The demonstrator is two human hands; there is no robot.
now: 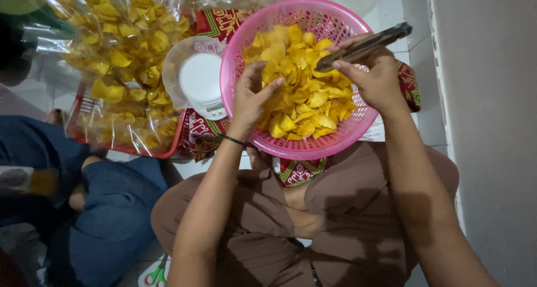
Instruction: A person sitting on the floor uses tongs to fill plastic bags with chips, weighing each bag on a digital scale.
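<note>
A round pink plastic basket [238, 52] full of yellow chips [305, 94] rests in front of my crossed legs. My left hand [251, 97] reaches into the basket's left side, fingers bent over the chips and touching them. My right hand [375, 77] hovers over the right part of the heap and grips dark metal tongs [366, 45], which lie shut and point up to the right.
A white kitchen scale [201, 80] sits left of the basket on a red patterned cloth [208, 131]. Clear bags of chips [126, 52] fill a red crate at the left. A person in blue trousers [112, 214] sits beside me. Green-handled scissors [156, 274] lie below. A wall [492, 125] runs along the right.
</note>
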